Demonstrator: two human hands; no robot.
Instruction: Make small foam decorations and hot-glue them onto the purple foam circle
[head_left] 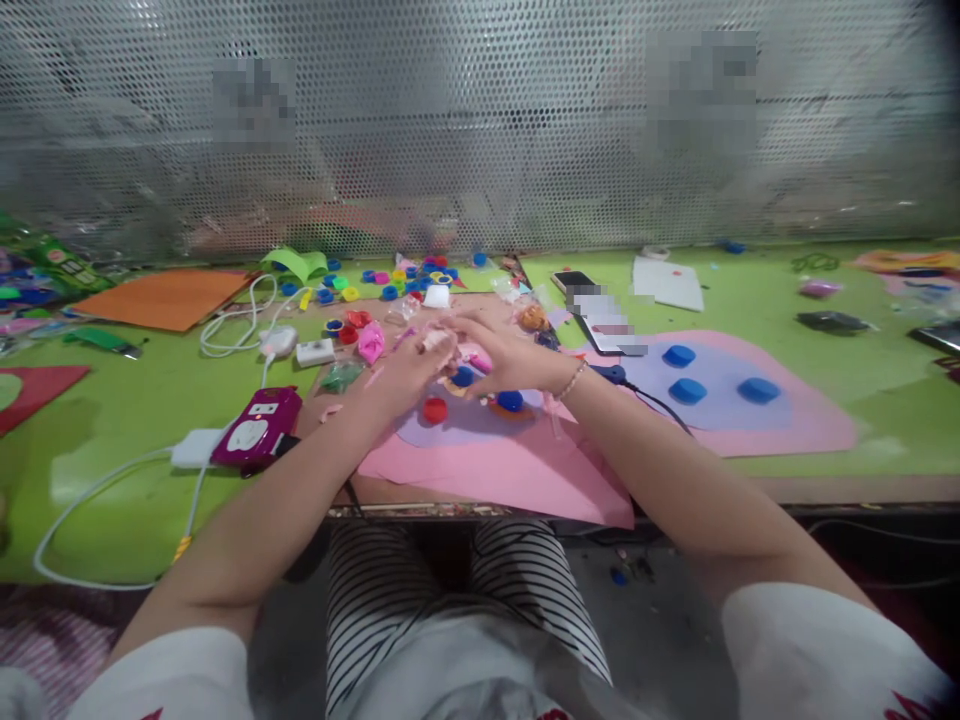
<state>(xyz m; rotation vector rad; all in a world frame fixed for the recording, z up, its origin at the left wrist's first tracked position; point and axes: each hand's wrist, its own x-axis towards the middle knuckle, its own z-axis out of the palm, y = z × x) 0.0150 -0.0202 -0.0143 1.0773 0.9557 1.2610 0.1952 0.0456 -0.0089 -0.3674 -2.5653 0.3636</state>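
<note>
Both my hands meet over the pink and lilac sheets at the middle of the table. My left hand (409,368) is closed on a pale pink soft lump (441,342), which its fingers partly cover. My right hand (510,355) arches over from the other side, its thumb apart from the fingers and its fingertips at the lump. Below the hands are a red cap (435,410), a blue cap (463,377) and a round blue piece (511,401) on an orange base. A pink crumpled piece (370,342) lies beside my left hand.
A magenta device (259,430) with white cables is at left. Several coloured caps (390,293) lie behind the hands. A phone (592,310) and a blue-handled tool (609,374) are to the right, near a pink-lilac sheet (817,425) bearing blue caps. A perforated metal panel (480,130) stands behind.
</note>
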